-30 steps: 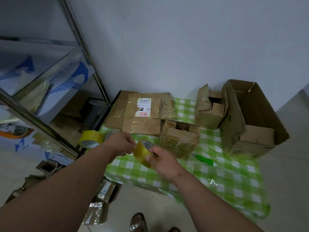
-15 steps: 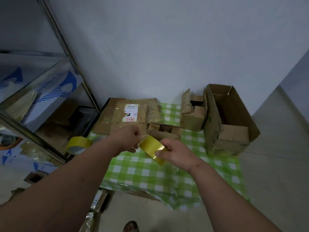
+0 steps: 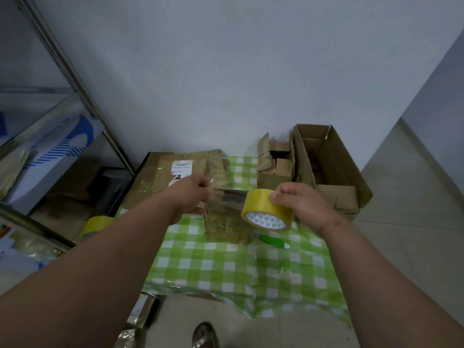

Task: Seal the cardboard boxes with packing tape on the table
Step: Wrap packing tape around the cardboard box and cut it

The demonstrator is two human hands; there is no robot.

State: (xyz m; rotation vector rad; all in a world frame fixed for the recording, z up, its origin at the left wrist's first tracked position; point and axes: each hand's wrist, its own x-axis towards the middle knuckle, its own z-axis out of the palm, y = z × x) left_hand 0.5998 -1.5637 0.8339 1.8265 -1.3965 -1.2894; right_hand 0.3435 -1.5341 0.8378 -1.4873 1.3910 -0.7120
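Note:
My right hand [image 3: 300, 205] grips a yellow roll of packing tape [image 3: 266, 209] above the table. A clear strip of tape [image 3: 231, 195] runs from the roll leftward to my left hand [image 3: 192, 194], which pinches its free end. Below the strip stands a small worn cardboard box [image 3: 226, 226] on the green checked tablecloth [image 3: 226, 267]. A flat taped box with a white label [image 3: 173, 172] lies at the back left. Another small open box [image 3: 275, 164] and a large open box [image 3: 329, 167] stand at the back right.
A second yellow tape roll [image 3: 96, 225] sits at the table's left edge. A green-handled cutter [image 3: 272, 241] lies right of the small box. A metal shelf rack [image 3: 50, 136] with boxes stands to the left. The wall is close behind the table; floor shows on the right.
My hands have moved apart, the right one carrying the roll rightward, and a strip of tape is now drawn out between them over the small box.

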